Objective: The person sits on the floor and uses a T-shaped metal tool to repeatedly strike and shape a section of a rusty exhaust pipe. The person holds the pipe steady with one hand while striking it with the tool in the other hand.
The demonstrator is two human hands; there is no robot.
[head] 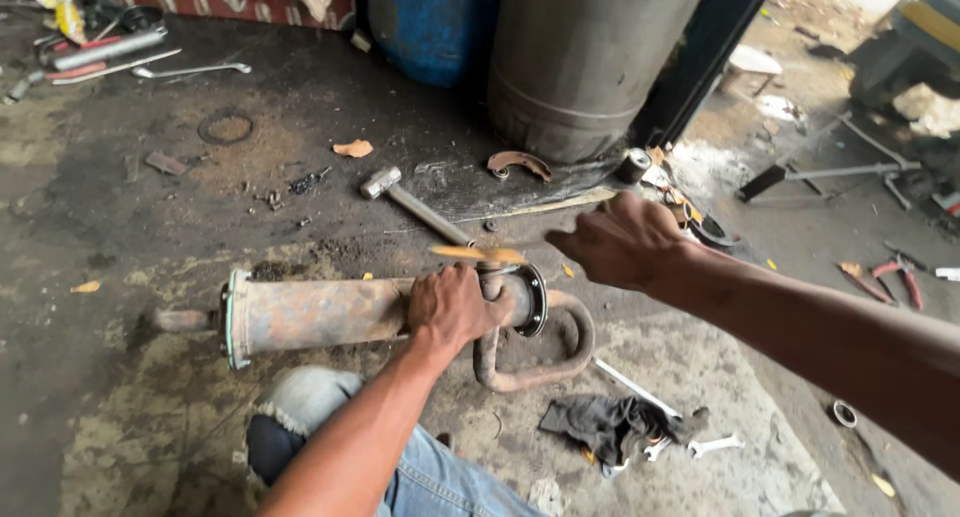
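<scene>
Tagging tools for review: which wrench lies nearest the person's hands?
The wrench beside the dark rag, just right of the rusty pipe loop; the wrench at top left lies far off.

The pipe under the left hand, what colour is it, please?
Rusty brown pipe, with a greenish end rim, seen in the head view.

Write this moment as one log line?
left hand: grips rusty pipe | right hand: open above it | hammer: on floor

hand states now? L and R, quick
Left hand: closed, gripping the rusty metal cylinder near its flanged end.
Right hand: raised above the floor, fingers curled; whether it holds anything cannot be told.
</scene>
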